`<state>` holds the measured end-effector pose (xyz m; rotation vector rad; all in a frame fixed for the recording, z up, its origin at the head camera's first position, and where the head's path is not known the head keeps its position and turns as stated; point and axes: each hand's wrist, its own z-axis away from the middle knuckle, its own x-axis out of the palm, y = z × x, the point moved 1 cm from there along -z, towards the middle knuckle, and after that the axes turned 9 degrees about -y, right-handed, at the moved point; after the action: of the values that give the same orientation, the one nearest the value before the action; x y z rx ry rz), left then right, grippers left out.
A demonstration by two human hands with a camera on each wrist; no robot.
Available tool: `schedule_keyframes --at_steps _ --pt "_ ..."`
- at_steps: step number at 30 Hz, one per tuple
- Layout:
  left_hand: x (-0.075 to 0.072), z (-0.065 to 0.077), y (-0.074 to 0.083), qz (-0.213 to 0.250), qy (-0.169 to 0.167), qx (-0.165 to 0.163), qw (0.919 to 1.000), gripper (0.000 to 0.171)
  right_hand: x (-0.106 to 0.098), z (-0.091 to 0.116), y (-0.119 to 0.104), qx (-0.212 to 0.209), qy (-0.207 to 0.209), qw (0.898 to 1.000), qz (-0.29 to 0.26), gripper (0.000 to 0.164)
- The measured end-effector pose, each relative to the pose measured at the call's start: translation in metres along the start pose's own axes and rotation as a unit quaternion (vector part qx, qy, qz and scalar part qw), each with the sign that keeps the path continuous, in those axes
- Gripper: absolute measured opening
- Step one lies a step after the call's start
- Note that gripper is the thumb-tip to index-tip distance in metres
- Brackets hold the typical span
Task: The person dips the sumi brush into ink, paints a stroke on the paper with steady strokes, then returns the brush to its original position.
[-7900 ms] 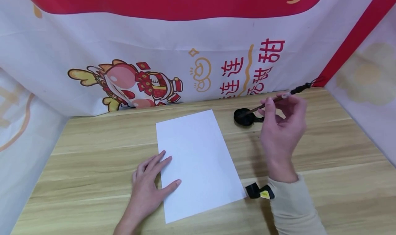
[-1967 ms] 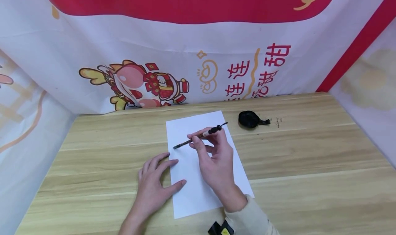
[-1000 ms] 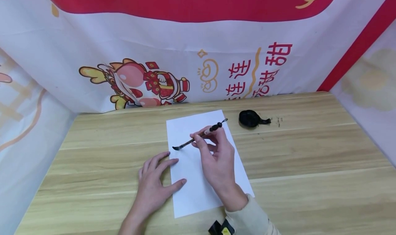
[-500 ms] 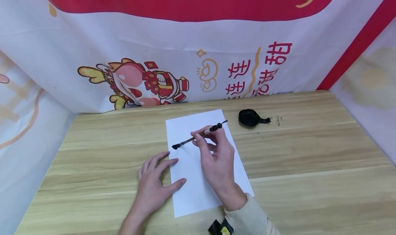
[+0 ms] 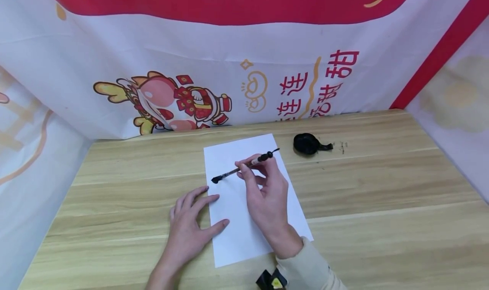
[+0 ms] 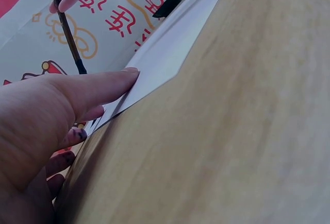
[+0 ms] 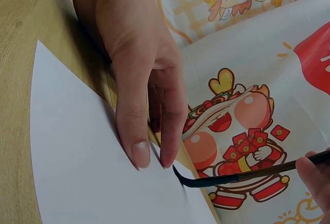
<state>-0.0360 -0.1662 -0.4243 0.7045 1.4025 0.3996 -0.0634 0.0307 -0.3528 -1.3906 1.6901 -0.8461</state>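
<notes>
My right hand [image 5: 269, 201] pinches a writing brush [image 5: 244, 167] by its dark shaft, between thumb and fingers. The brush slants left, and its black bristles [image 7: 188, 182] bend against the white sheet of paper [image 5: 237, 222] near its upper left edge. Any mark under the bristles is hidden or too small to tell. With fingers spread, my left hand [image 5: 189, 226] rests along the paper's left edge, thumb and fingertips on the sheet. Dark stains show on some of its fingertips [image 6: 79, 134]. A round black dish [image 5: 305, 144] with a short handle sits right of the paper's top.
The wooden table [image 5: 382, 188] carries small dark specks beside the black dish. A printed white and red cloth [image 5: 172, 39] hangs behind it, with more cloth at both sides. A black clip [image 5: 272, 279] with a yellow label is at my right sleeve.
My right hand has carried the brush from the black dish leftward onto the paper. Over the last second the bristles stay near the same spot, shifting only slightly. My left hand keeps its place.
</notes>
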Motion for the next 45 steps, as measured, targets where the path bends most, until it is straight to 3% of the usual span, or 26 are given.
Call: schedule_keyframes --at_steps 9,23,45 --pt "-0.0007 -0.0001 0.0006 0.003 0.003 0.004 1.0 0.061 0.0025 0.0022 -0.0036 0.002 0.0 0.999 0.035 0.018" --pt "0.0002 -0.0006 0.0 0.003 -0.001 -0.001 1.0 0.061 0.0067 0.005 -0.0071 0.007 0.001 1.0 0.027 0.015" --pt "0.0002 0.0009 0.0002 0.006 -0.002 -0.002 1.0 0.06 0.0084 0.0087 -0.0042 -0.035 -0.003 0.997 0.07 0.013"
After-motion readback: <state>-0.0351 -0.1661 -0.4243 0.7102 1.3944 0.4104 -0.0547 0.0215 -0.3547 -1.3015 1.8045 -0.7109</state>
